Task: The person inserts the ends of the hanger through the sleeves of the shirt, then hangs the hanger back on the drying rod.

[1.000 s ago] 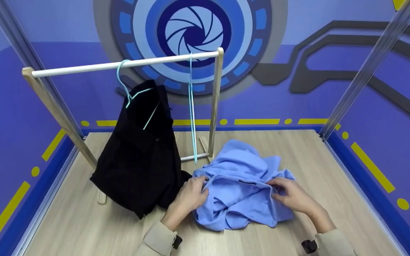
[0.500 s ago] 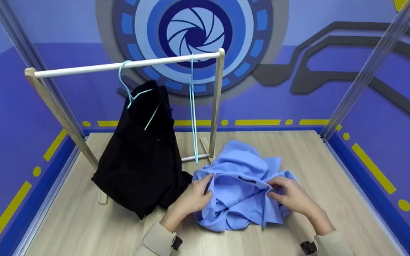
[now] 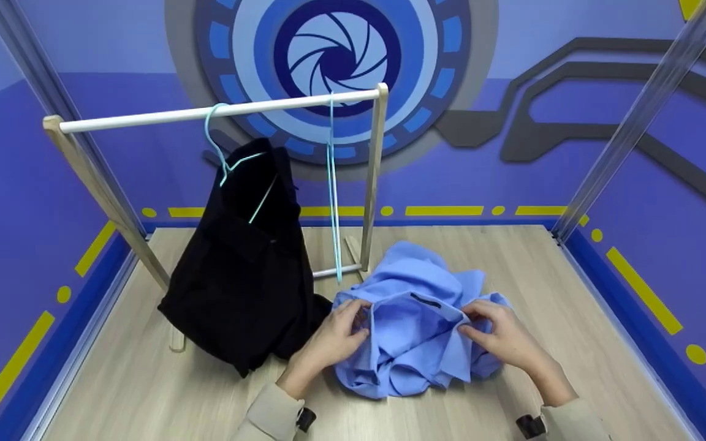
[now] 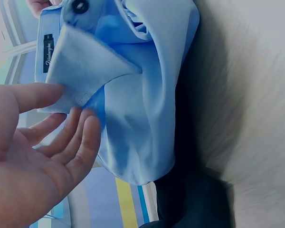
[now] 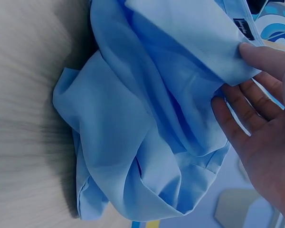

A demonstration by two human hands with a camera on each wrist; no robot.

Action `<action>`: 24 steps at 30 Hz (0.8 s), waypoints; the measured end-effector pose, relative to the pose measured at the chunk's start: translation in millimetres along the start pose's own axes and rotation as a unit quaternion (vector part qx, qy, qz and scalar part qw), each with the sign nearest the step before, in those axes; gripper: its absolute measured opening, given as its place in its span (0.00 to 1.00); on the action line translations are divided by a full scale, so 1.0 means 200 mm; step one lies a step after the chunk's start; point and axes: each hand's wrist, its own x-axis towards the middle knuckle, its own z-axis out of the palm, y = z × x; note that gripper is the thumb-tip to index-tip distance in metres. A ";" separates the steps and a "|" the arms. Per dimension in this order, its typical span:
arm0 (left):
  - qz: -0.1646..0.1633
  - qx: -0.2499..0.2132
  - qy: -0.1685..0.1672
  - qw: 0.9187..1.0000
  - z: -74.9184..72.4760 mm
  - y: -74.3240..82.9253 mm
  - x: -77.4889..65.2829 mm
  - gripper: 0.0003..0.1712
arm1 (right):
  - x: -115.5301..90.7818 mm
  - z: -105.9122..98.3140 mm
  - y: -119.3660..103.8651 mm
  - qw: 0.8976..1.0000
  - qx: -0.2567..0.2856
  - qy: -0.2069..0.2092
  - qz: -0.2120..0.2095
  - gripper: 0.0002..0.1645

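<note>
A crumpled light blue shirt (image 3: 411,337) lies on the wooden tabletop, its neck opening facing me and a black label (image 3: 426,300) inside the neckband. My left hand (image 3: 336,334) pinches the left side of the opening; in the left wrist view, its thumb lies on a pointed flap (image 4: 80,66) of the cloth with the fingers behind. On the opposite side my right hand (image 3: 503,334) pinches the edge between thumb and fingers. The right wrist view shows that thumb (image 5: 261,57) on the pale fabric close to the label, with loose folds hanging below.
Behind, to the left, stands a wooden rack with a white rail (image 3: 218,111). A black garment (image 3: 236,282) hangs there on a light blue hanger (image 3: 209,131), its lower part near my left forearm. Another hanger (image 3: 333,208) hangs bare near the right post (image 3: 374,184).
My left hand has shifted slightly right along the shirt's edge. The neck opening has lifted and its front edge has drawn inward; the right hand keeps its hold with little movement.
</note>
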 end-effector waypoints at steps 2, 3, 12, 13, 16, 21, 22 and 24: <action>-0.001 0.010 0.005 1.000 0.00 0.00 0.00 0.22 | 0.00 0.00 -0.01 1.000 0.003 0.003 -0.004 0.13; -0.001 0.013 0.006 1.000 0.00 0.00 0.00 0.22 | 0.00 0.00 -0.01 1.000 0.005 0.003 -0.006 0.13; 0.003 -0.005 -0.001 1.000 0.00 -0.01 0.01 0.25 | 0.02 0.03 -0.03 0.999 0.001 0.019 -0.029 0.15; 0.001 -0.007 -0.003 1.000 0.00 -0.01 0.01 0.24 | 0.03 0.03 -0.03 0.999 0.001 0.022 -0.033 0.16; -0.002 -0.005 -0.004 1.000 0.00 -0.01 0.01 0.21 | 0.03 0.03 -0.05 0.999 -0.002 0.028 -0.042 0.16; -0.003 0.011 0.011 1.000 0.00 -0.01 0.01 0.19 | 0.04 0.03 -0.07 0.998 -0.007 0.027 -0.049 0.16; -0.003 0.016 0.016 1.000 -0.01 -0.01 0.01 0.19 | 0.04 0.02 -0.07 0.998 -0.006 0.025 -0.050 0.16; -0.004 0.023 0.025 0.999 -0.02 0.00 0.01 0.18 | 0.05 0.02 -0.08 0.998 -0.004 0.024 -0.055 0.15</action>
